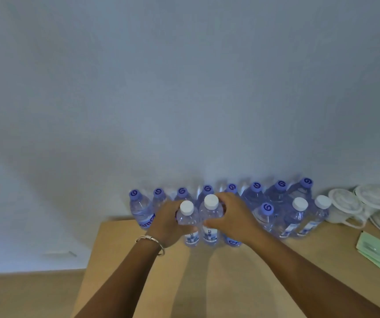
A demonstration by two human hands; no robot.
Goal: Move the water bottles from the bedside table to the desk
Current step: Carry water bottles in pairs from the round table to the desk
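Two small clear water bottles with white caps stand side by side on a light wooden tabletop. My left hand grips the left bottle from its left side. My right hand grips the right bottle from its right side. Behind them a row of several bottles with purple caps stands against the wall. Two more white-capped bottles stand to the right, with one purple-capped bottle beside them.
White lidded cups and a white dish sit at the far right by the wall. A pale green paper packet lies on the tabletop at the right. The tabletop's left edge drops off near the wall at the left.
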